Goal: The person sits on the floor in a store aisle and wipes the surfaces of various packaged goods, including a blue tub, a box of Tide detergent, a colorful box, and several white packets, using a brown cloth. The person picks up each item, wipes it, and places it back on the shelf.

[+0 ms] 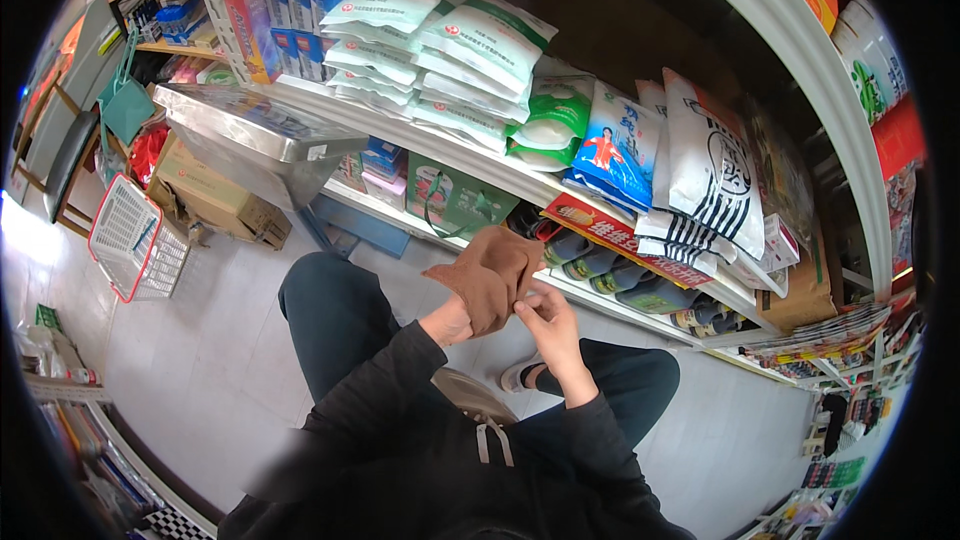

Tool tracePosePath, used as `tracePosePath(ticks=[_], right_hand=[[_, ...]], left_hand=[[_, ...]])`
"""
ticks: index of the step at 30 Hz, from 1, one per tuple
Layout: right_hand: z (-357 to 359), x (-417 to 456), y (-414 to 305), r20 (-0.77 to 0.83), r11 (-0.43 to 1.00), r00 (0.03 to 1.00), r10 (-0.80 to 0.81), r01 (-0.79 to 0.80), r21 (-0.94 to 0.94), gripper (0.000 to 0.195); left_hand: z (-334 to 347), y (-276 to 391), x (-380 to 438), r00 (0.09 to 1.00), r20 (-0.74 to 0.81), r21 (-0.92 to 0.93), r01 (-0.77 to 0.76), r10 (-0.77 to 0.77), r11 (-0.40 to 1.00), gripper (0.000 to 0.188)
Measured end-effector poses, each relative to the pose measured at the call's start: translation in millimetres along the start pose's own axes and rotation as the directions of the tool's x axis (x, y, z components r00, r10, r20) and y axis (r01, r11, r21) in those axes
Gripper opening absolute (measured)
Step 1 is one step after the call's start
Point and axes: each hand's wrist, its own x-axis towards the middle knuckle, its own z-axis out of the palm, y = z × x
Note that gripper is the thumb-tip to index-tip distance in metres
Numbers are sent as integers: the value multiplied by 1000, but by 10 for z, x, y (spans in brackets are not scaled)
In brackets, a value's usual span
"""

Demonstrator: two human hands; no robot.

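Observation:
A brown cloth (487, 274) is bunched over my left hand (448, 321), which reaches up into it from below. Most of the left fingers are hidden by the fabric. With thumb and fingertips, my right hand (551, 319) pinches the cloth's right edge. Both hands are held above the floor between my bent knees, in front of a white shelf unit (420, 136). Stacked white-and-green plastic packets (480, 34) lie on its upper shelf, beside a blue-and-white packet (616, 142) and large white bags (709, 157).
Dark bottles (615, 274) and a green carton (457, 199) fill the lower shelf. To the left are a shiny metal pan (255, 131), a cardboard box (217, 187) and a white plastic basket (127, 240) with a red rim. Another shelf (142, 465) borders the lower left.

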Motion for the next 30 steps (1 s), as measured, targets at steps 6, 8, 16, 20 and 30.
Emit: tracePosePath(ticks=[6, 8, 16, 20, 30], right_hand=[[-6, -96, -158, -12, 985, 990, -144, 144, 95, 8], [-37, -171, -358, 30, 960, 998, -50, 40, 277, 12], [53, 62, -616, 57, 887, 992, -112, 74, 456, 13], [-90, 46, -783, 177, 826, 983, 42, -134, 548, 10], [-375, 92, -609, 305, 915, 945, 120, -224, 335, 11]], left_hand=[[368, 348, 11, 993, -32, -19, 112, -112, 994, 58], [376, 345, 8, 995, -55, -73, 78, -82, 994, 58], [312, -125, -5, 849, -383, -442, 176, -363, 879, 43], [1029, 401, 3, 978, 44, 933, -114, 205, 341, 45], [54, -515, 23, 998, -10, 565, -42, 58, 824, 49]])
